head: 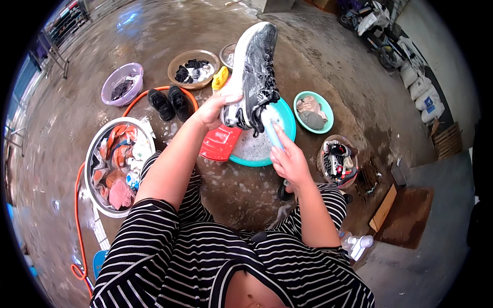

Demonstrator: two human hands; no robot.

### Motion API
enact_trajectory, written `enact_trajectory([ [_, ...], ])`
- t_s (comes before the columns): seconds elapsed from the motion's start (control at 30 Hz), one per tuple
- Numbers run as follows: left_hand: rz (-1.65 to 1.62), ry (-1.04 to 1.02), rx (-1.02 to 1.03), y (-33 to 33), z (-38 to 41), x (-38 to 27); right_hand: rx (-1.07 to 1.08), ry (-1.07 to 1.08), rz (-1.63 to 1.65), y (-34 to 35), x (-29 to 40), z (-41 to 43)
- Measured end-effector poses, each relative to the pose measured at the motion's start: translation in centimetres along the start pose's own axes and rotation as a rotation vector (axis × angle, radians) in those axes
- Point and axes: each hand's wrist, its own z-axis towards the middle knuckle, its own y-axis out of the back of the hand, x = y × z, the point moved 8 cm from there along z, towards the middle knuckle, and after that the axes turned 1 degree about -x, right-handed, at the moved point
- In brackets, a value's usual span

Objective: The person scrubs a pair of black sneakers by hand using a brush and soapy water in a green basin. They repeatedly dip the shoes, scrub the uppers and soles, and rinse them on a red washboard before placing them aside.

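My left hand (215,109) grips a black-and-white lace-up sneaker (252,69) by its heel end, with the toe pointing away from me. Suds streak the dark upper and the laces. In my right hand (289,158) is the light-blue handle of a brush (272,133); its foamy head meets the sneaker near the collar and tongue. Beneath both hands sits a turquoise basin (289,144) of soapy water. A red plastic washboard (220,143) leans at the basin's left side, partly hidden by the sneaker and my left arm.
Left of me stand a metal basin (89,169) of clothes, black shoes (179,102), an orange hose (79,208) and a purple basin (111,101). Beyond is a brown basin (172,77). On the right are a mint basin (329,104) of cloth and a tub of shoes (339,161).
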Motion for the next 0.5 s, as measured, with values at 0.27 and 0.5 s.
enact_trajectory([
  [0.27, -0.135, -0.025, 0.007, -1.8, -0.5, 2.9, 0.119, 0.020, 0.237, 0.3, 1.0, 0.7],
  [0.5, -0.004, -0.131, -0.036, 0.6, -0.5, 0.1, -0.153, 0.361, -0.752, 2.7, 0.2, 1.2],
])
